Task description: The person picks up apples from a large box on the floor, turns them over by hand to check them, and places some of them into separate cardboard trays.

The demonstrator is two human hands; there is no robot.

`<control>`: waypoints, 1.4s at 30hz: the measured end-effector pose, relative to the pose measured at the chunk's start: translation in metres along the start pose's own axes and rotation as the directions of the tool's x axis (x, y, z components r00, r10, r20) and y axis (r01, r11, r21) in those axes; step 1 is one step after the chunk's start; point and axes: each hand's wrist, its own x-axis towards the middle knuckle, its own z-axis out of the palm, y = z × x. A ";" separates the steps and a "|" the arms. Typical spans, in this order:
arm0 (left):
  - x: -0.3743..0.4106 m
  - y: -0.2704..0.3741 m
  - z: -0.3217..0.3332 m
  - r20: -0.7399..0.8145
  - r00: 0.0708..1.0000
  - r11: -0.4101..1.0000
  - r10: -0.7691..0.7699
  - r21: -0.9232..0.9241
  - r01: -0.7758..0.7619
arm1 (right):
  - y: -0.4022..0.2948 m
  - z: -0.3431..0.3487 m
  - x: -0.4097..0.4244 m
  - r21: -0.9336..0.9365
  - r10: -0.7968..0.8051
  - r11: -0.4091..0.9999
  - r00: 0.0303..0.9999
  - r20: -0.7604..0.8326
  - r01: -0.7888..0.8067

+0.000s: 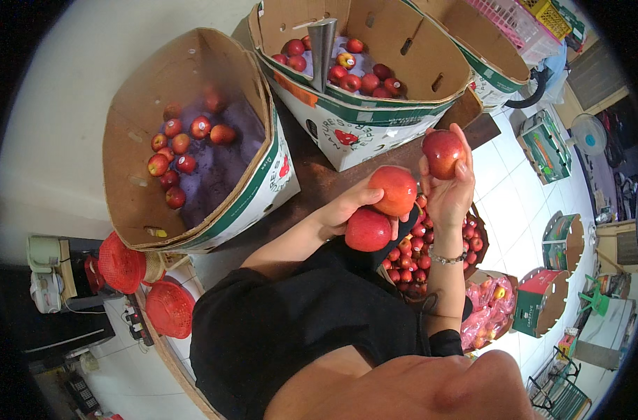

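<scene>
My left hand [350, 202] holds two red apples, an orange-red one [393, 190] under the thumb and a darker one [368, 230] beside it; its fingers are partly hidden. My right hand [450, 197], wearing a beaded bracelet, is raised with its palm towards the camera and its fingers around a red apple [443, 154]. Beyond my hands, apples lie on purple packing material in an open cardboard box [190, 249] at the left and another [366, 111] at the top centre. A metal, tapered object [323, 50] stands at that second box's near rim.
Many loose apples [408, 257] fill a container below my hands. Next to it is a box of apples in pink plastic [489, 302]. A third large carton [489, 58] stands at the upper right. Red plastic baskets [169, 310] are at the left; several cartons [542, 302] stand on the tiled floor.
</scene>
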 end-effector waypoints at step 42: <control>0.007 0.002 -0.010 0.043 0.999 0.985 0.004 -0.171 0.003 | 0.001 -0.042 0.039 0.815 0.309 0.452 0.921 0.238 -0.363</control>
